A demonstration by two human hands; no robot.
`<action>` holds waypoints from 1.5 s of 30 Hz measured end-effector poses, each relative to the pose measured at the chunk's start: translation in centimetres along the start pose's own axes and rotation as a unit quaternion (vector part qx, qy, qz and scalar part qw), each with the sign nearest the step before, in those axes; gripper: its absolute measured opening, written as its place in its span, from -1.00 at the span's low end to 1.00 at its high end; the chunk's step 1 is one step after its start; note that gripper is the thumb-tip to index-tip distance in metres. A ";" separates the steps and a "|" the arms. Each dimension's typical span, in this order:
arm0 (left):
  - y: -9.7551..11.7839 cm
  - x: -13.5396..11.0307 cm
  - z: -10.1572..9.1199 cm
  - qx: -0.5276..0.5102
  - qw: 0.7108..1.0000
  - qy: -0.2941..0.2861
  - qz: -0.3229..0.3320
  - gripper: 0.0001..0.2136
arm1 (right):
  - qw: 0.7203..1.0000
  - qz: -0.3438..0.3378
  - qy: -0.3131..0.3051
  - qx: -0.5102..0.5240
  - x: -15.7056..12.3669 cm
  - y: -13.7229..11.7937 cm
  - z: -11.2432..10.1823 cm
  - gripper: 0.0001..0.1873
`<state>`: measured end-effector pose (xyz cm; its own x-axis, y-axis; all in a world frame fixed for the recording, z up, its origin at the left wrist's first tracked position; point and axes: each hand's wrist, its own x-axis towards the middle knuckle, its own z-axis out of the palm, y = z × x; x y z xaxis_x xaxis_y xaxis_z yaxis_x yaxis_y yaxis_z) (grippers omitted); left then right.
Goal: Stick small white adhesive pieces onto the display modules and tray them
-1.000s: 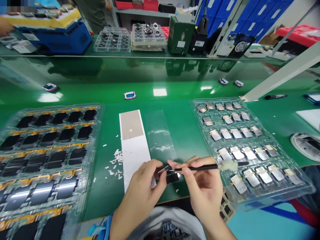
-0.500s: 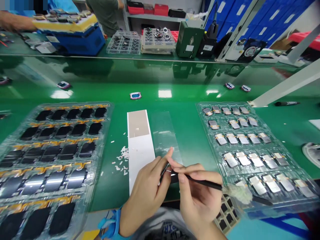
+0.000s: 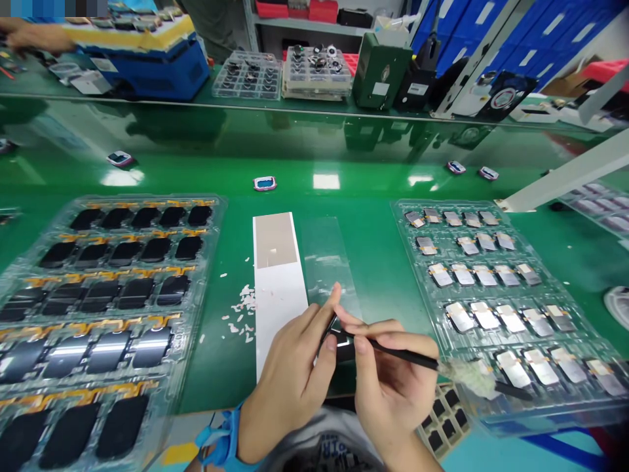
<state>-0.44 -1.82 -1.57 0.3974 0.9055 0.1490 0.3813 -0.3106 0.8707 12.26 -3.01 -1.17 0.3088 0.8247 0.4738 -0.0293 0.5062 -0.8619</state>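
My left hand (image 3: 299, 360) is closed on a small black screen (image 3: 345, 353), a glossy piece with a pale reflection, gripped at its left side by thumb and fingers. In my right hand (image 3: 393, 367) is a slim black tool (image 3: 405, 354) that looks like tweezers, its front end at the screen's upper edge. The fingertips of both hands meet there and hide the tip. Under and beyond the hands lies a clear plastic strip (image 3: 324, 255). Left of it is a white strip (image 3: 276, 308) with a beige upper part.
Clear trays hold black screens (image 3: 156, 249) at left and silver-backed parts (image 3: 511, 320) at right. White scraps (image 3: 246, 301) lie beside the white strip. A fluffy white piece (image 3: 474, 379) is over the right tray's corner. A shelf edge (image 3: 314, 113) crosses the bench; another person's hand (image 3: 42, 38) is beyond.
The view has shifted slightly, showing another clear tray at the far right. More of the black screen shows between my hands. Both grips stay the same.
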 end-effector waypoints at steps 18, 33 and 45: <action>0.2 0.4 0.0 0.005 1.000 -0.008 -0.023 -0.50 | 1.000 0.005 0.005 -0.004 -0.1 0.0 0.0 -0.72; 0.1 0.3 0.1 -0.001 1.000 -0.006 -0.023 -0.49 | 1.000 0.009 0.025 -0.003 -0.2 0.1 0.2 -0.73; 0.3 0.3 0.1 0.005 0.999 -0.012 -0.033 -0.49 | 0.999 -0.003 0.040 -0.026 -0.3 0.2 0.3 -0.75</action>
<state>-0.11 -1.65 -1.29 0.3907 0.9170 0.0802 0.4157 -0.2535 0.8734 11.83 -3.06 -1.46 0.3842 0.7974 0.4655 0.0223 0.4960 -0.8681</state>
